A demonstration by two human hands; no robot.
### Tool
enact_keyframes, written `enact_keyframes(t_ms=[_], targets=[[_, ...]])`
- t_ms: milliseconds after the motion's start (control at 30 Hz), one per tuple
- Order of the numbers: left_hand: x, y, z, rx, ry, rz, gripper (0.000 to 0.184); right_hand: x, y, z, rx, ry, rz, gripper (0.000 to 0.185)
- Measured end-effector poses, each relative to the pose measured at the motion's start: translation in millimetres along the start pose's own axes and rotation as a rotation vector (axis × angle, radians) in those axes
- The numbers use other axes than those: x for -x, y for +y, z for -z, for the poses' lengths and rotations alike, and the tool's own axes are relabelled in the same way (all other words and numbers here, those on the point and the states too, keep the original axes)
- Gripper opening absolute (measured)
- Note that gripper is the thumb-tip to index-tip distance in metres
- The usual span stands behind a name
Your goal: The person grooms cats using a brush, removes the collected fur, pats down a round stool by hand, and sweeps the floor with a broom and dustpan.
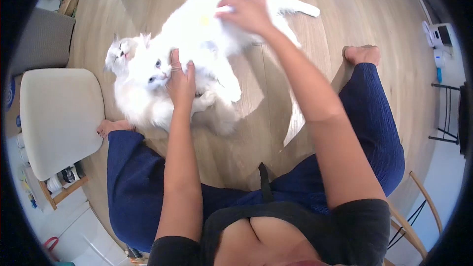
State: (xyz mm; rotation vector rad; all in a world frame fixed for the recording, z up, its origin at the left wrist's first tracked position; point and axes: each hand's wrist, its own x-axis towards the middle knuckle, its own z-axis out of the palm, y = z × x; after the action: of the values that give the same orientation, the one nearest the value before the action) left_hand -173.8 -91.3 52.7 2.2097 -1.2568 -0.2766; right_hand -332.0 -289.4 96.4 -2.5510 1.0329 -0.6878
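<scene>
upper centre: the white cat (pixel 194 22), likely soft, heavy and squirmy; support chest and haunches. your left hand (pixel 182 81), half-open, cups its cheek; your right hand (pixel 248 12) curls round a pale object (pixel 225 9).

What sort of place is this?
Most likely a room in someone's home: two white cats are on a wood-look floor, and the person sits there with bare feet. Which room it is, I can't tell.
</scene>
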Motion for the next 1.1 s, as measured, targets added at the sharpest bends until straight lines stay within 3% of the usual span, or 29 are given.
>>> enact_keyframes(t_ms=[33,100,200,433,567,700,767,867,933,967,1033,1100], targets=[[0.5,5.3,2.5,0.019,-0.095,0.133,0.057,-5.4,-25.4,-12.9,0.027,-0.020,0.014,0.036],[2.6,-2.0,-3.8,-0.034,-0.051,0.069,0.057,-2.8,-33.1,-25.5,0.056,-0.036,0.020,0.036],[-1.9,-19.7,-10.5,-0.041,0.001,-0.005,0.057,10.1,-12.7,-34.2,-0.045,-0.080,-0.139,0.036],[0.8,-15.1,-8.6,0.003,0.042,-0.003,0.057,104.2,115.9,27.4,0.301,-0.066,-0.481,0.047],[3.3,-15.6,-2.5,-0.009,0.051,-0.039,0.057,111.8,117.0,78.3,0.341,-0.082,-0.707,0.050],[6.3,-15.7,-10.4,-0.046,0.085,0.000,0.058,72.7,59.8,28.9,-0.048,-0.168,-0.352,0.045],[3.2,-11.4,-7.6,-0.096,0.104,-0.011,0.060,56.1,11.2,7.2,0.100,-0.152,-0.074,0.039],[-0.1,5.5,8.9,-0.114,0.013,0.034,0.065,45.9,-7.8,-9.6,0.035,-0.190,-0.069,0.038],[-1.9,24.4,22.6,-0.187,-0.133,0.138,0.065,58.4,31.9,-20.3,0.100,-0.089,-0.097,0.036],[-3.2,21.0,17.9,-0.178,-0.130,0.143,0.065,66.3,52.1,-11.5,0.161,-0.195,-0.179,0.039],[-3.9,9.5,6.9,-0.241,-0.011,-0.055,0.061,86.1,82.8,1.7,0.070,-0.201,-0.428,0.047],[-0.4,20.0,7.8,-0.281,-0.021,-0.048,0.058,94.6,89.6,40.0,0.479,-0.182,-0.508,0.050]])
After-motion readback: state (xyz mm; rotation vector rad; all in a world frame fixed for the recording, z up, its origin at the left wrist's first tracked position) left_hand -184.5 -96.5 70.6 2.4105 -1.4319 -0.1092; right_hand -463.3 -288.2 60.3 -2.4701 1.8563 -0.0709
